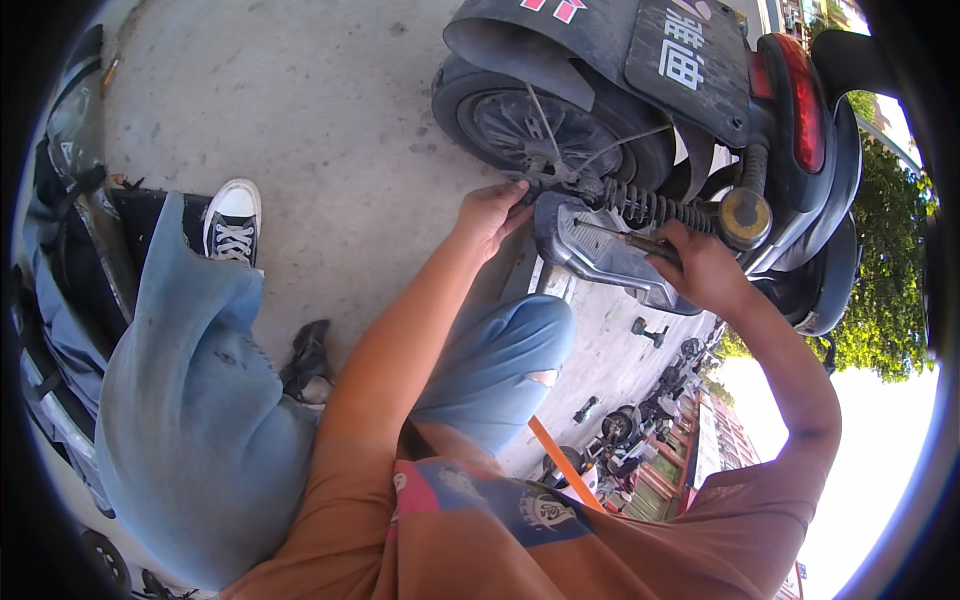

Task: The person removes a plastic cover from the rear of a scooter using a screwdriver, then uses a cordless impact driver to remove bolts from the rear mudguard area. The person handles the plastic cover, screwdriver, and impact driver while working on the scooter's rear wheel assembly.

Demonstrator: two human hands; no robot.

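Near the rear wheel [540,120] of a dark electric scooter, my left hand [488,215] is closed, thumb and fingers pinched at a dark part by the axle. What sits between those fingers is hidden. My right hand [705,268] grips the dark handle of a screwdriver [645,243], whose thin shaft points left across a grey ribbed plastic piece [590,250]. Whether its tip touches anything, I cannot tell. Just above the shaft runs the coil-spring shock absorber [655,208], ending at a round yellowish cap [746,218].
A black mudguard [520,50] and red tail light [800,100] lie above the hands. On the concrete stand a green power drill [650,332] and a small dark tool [586,409]. My sneaker [234,225] rests at left, beside another vehicle [70,280]. Parked two-wheelers [625,425] stand farther off.
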